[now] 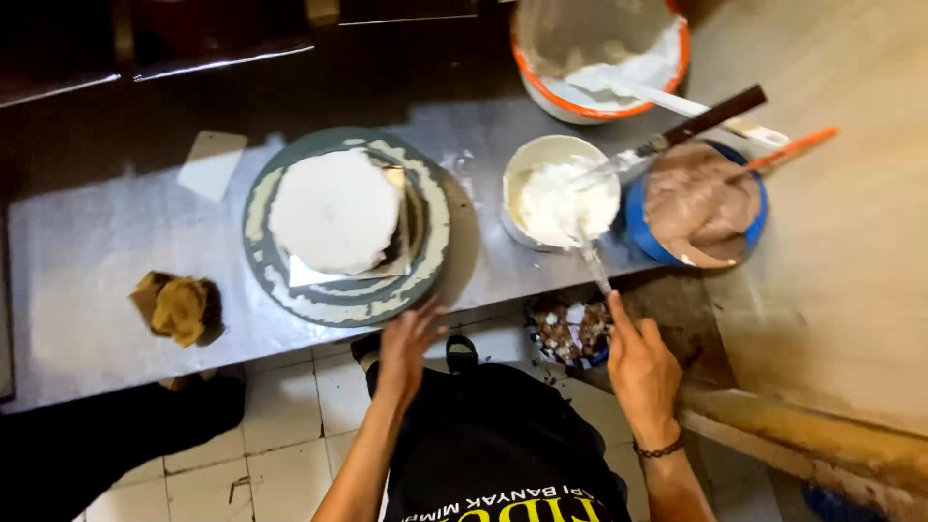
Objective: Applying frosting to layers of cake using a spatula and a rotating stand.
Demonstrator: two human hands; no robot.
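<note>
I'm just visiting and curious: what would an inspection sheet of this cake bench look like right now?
Surface: grey metal bench, smeared with white near the bowls.
Job's things: white-iced round cake on a grey turntable; white bowl of cream with a long spatula reaching into it.
Clutter: blue bowl of brown cream, orange-rimmed bowl, dark-handled knife, brown crumpled cloth, dish of chocolate bits, pale card.
Grips: left hand open at the turntable's edge; right hand at the spatula's near end, grasp unclear.
Cables: nothing seen.
Surroundings: white tiled floor, wooden ledge at right.
</note>
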